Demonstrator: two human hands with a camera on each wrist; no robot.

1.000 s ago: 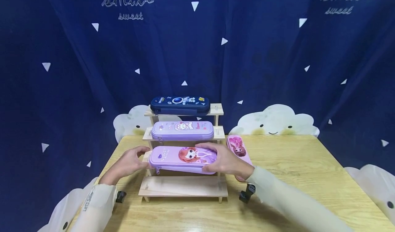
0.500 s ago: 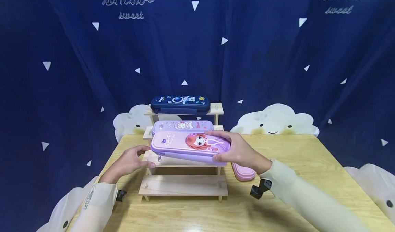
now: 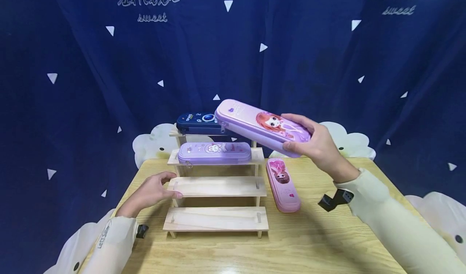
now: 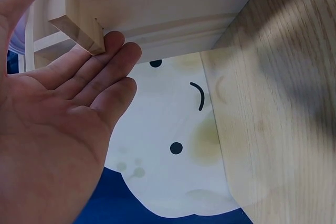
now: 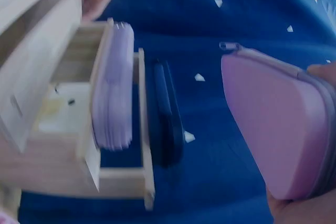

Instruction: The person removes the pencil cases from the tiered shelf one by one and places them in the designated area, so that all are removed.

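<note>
Filling the background, a softly creased dark blue curtain [image 3: 320, 59] carries white triangles and clouds. Before it lies a table [image 3: 349, 209] with a streaky wood-grain top, bearing a stepped stand [image 3: 218, 220] of pale, flat planks, its two lower shelves bare. A purple pencil case [image 3: 251, 129] with a red-haired doll print hangs tilted in the air above the stand's right side, hiding the right part of a navy pencil case [image 3: 195, 120] on the top shelf. One step down sits a lilac pencil case [image 3: 215, 154] with a rabbit; a pink pencil case [image 3: 283, 185] lies on the table just beside the stand. All are rounded oblongs. The right hand [image 3: 322, 150] grips the purple one's near end between thumb and fingers. The left hand [image 3: 151, 191] pinches the second-lowest shelf's left end, its fingers fairly straight. A small zip pull [image 3: 223, 129] dangles at the held case's far end.
</note>
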